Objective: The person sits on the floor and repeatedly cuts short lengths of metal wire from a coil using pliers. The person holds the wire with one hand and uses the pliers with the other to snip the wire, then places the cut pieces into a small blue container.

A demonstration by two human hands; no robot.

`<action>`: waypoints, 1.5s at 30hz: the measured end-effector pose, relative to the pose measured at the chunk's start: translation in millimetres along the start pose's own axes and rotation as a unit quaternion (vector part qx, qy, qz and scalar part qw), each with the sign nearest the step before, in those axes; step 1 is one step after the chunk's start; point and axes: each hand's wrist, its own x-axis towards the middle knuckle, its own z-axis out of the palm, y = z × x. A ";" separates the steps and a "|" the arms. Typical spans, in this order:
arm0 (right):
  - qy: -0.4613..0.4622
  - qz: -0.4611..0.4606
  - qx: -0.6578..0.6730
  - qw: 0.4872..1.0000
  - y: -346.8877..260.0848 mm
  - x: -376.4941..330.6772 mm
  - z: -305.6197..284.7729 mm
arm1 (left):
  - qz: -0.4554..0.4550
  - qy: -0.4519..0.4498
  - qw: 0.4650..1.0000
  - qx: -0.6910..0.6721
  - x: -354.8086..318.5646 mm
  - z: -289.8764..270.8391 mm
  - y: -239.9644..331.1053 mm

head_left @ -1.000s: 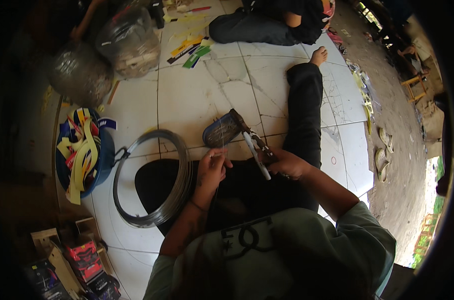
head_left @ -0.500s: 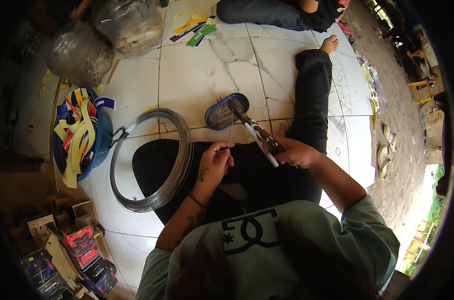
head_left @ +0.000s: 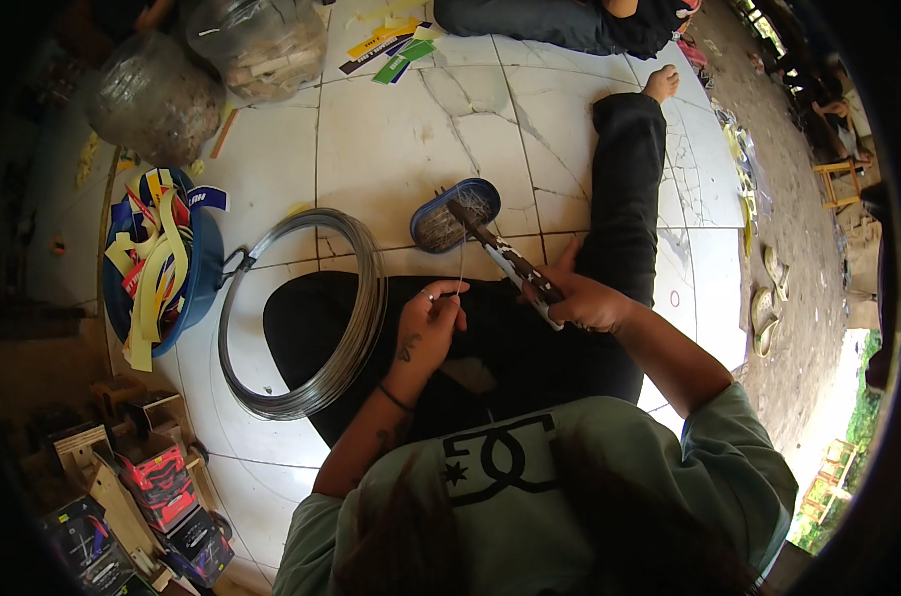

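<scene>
Left hand [head_left: 429, 320] pinches a thin wire [head_left: 460, 270] upright over the lap; right hand [head_left: 585, 303] is closed around pliers [head_left: 505, 260] — their tip over the small blue dish [head_left: 457, 214] on the tiled floor [head_left: 411, 139].

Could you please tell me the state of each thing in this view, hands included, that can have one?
left hand: closed, pinching a thin wire upright
right hand: closed around the pliers
pliers: tip over the blue dish
blue dish: open, holding short wire pieces
wire coil: wound, lying flat on the floor
blue bucket: open, full of coloured strips
clear bags: filled
</scene>
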 end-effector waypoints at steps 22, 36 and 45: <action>0.018 0.207 -0.022 0.978 31.0 48.7 1.0 | 0.033 0.069 0.995 0.062 16.6 -6.6 -40.0; 0.100 0.197 -0.081 0.972 32.9 54.0 16.5 | -0.039 0.075 0.991 0.102 28.6 -7.3 -37.2; 0.025 0.095 0.096 0.990 30.6 40.0 -1.5 | -0.069 0.067 0.995 -0.006 26.9 -8.4 -31.4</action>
